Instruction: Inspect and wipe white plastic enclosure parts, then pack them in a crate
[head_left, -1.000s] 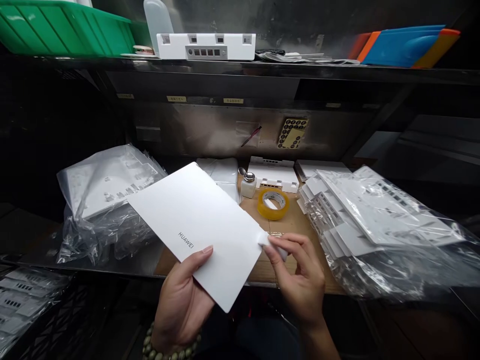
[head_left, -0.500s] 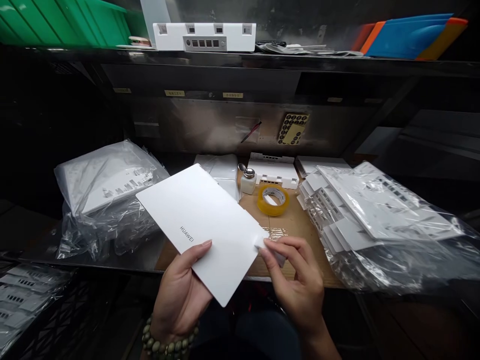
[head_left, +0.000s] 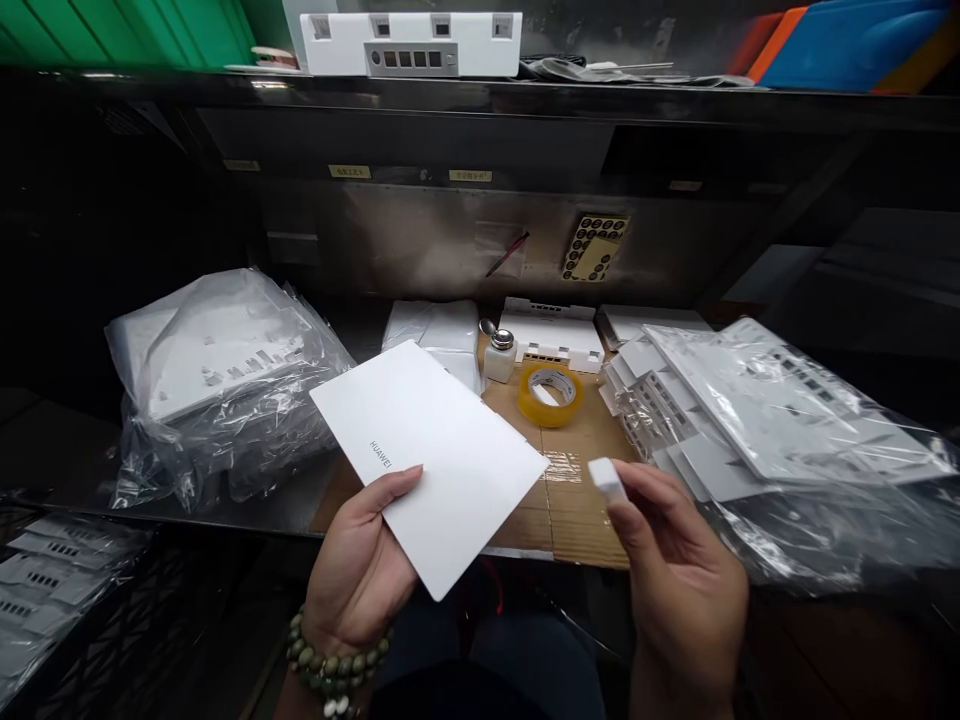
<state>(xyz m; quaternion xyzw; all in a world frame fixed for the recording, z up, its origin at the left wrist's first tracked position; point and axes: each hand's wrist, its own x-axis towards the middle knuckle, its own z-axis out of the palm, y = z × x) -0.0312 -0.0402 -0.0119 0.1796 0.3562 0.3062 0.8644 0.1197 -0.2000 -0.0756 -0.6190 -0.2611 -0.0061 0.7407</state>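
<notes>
My left hand grips a flat white plastic cover marked HUAWEI, thumb on its face and fingers underneath. The cover is held tilted over the front of the workbench. Off to its right, my right hand pinches a small white block, perhaps an eraser or a folded wipe, between thumb and fingers, apart from the cover. Behind the cover lie a roll of yellow tape and a small bottle with a metal cap, both on a cardboard sheet.
Bagged white covers lie at the left, and a bagged pile of white panels at the right. White housings stand at the back. Overhead runs a shelf with a white housing and a green bin. Bagged parts sit lower left.
My right hand has drawn away from the cover's right corner, moving right with the small white block. My left hand still holds the cover, now slightly right and turned a little. The view has shifted slightly.
</notes>
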